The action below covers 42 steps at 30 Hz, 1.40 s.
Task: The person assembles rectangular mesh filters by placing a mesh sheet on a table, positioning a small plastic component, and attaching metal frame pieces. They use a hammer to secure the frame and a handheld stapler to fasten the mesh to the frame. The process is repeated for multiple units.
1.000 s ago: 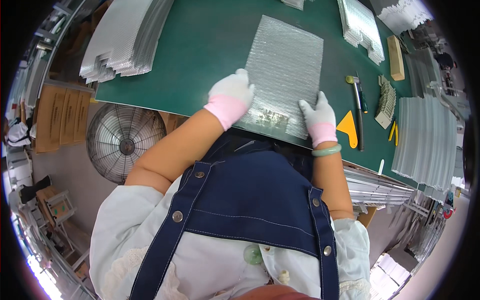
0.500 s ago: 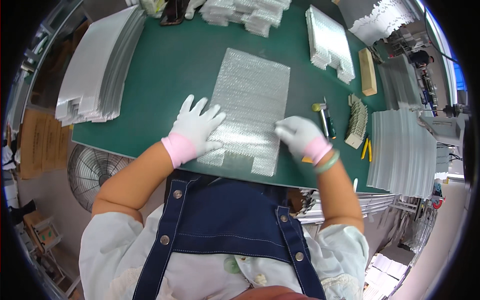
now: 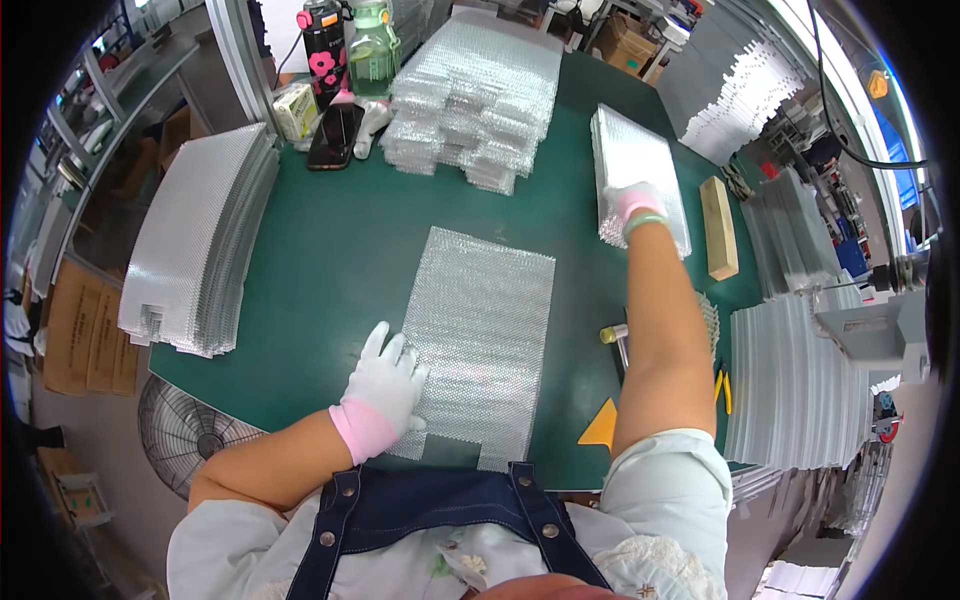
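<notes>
Fingers apart, left hand (image 3: pixel 382 392) lies flat on the left edge of one loose bubbled sheet (image 3: pixel 485 330), centre of frame, notch at its lower edge. Right hand (image 3: pixel 630 194) is on a silvery stack (image 3: pixel 641 140), upper right — fingers blurred, can't tell if they're clamped on anything. Right forearm covers part of the hammer (image 3: pixel 613 334) and the grey toothed strip (image 3: pixel 709 320). Fan (image 3: pixel 195 435), lower left, is partly hidden by the table edge. Counts: two more bubbled stacks, one at left (image 3: pixel 195 215), one at top centre (image 3: pixel 480 75) — sheets per stack too fine to count; two bottles (image 3: pixel 373 60), one phone (image 3: pixel 335 138), one wooden block (image 3: pixel 718 228), one yellow scraper (image 3: pixel 598 426). Table (image 3: pixel 320 280) is smooth dark green; brown cartons (image 3: pixel 82 325) stand at far left on grey floor (image 3: pixel 110 420).
</notes>
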Each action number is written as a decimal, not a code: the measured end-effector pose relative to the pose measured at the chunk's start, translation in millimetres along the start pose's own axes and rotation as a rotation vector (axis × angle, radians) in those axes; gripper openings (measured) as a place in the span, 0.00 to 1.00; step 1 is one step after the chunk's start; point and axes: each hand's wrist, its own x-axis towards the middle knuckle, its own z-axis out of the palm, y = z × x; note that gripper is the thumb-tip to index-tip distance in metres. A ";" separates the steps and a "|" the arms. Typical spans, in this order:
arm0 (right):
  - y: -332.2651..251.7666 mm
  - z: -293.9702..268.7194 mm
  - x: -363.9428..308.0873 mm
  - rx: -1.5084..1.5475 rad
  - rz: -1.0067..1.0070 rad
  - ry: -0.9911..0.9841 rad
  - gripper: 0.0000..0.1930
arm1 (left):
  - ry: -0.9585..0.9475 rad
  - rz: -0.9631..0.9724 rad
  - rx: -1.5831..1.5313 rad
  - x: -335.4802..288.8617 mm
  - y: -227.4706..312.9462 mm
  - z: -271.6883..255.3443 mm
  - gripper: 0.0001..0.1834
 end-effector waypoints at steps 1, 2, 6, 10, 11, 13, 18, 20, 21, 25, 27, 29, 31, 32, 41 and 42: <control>10.6 -7.0 16.3 0.088 0.013 0.003 0.39 | 0.000 0.011 -0.005 1.1 -0.3 -0.2 0.43; 19.7 -8.1 26.1 0.176 0.024 0.005 0.41 | -0.007 0.018 -0.002 2.0 -0.3 0.7 0.43; 24.7 -48.7 -1.8 0.259 0.010 0.307 0.44 | -0.019 0.004 0.004 -0.3 1.2 1.0 0.43; 35.0 -69.2 -8.3 0.538 -0.026 0.882 0.45 | -0.051 0.012 0.012 2.0 1.2 -4.0 0.42; 47.4 -77.2 -3.4 0.616 -0.039 1.009 0.43 | -0.056 0.024 0.019 4.0 1.7 -6.3 0.42; 57.2 -87.2 -9.2 0.862 -0.096 1.157 0.39 | -0.070 0.031 0.029 5.3 0.4 -8.4 0.40; 65.8 -92.8 -111.0 1.279 -0.436 1.000 0.30 | -0.105 0.040 -0.025 2.9 -4.6 -13.9 0.39; 77.1 -59.5 -166.1 1.296 -0.544 0.927 0.29 | -0.027 0.026 -0.150 1.4 -10.0 -23.6 0.42; 83.9 -43.4 -203.6 1.348 -0.632 0.810 0.29 | 0.057 0.016 -0.250 -0.4 -13.4 -30.1 0.45; 62.5 50.4 -332.2 1.438 -1.121 0.663 0.35 | 0.505 0.333 -1.636 -23.6 34.9 -79.3 0.41; 61.7 65.4 -367.8 1.285 -1.229 0.658 0.43 | 0.671 0.256 -1.881 -42.1 59.2 -90.5 0.31; 75.7 44.1 -388.9 1.319 -1.199 0.604 0.44 | 0.823 0.226 -1.839 -51.3 51.5 -76.4 0.24; 107.3 18.4 -388.7 1.210 -1.019 0.764 0.40 | 0.693 0.292 -1.895 -69.5 30.1 -68.4 0.23; 115.4 7.9 -391.5 1.100 -0.934 0.740 0.34 | 0.566 0.326 -1.931 -78.8 17.9 -68.0 0.23; 107.0 84.1 -412.2 0.632 -0.425 0.164 0.40 | 0.726 -0.364 -0.870 -60.8 31.3 28.9 0.36; 104.0 92.0 -409.2 0.558 -0.400 0.139 0.41 | 0.669 -0.392 -0.855 -54.6 30.1 35.9 0.36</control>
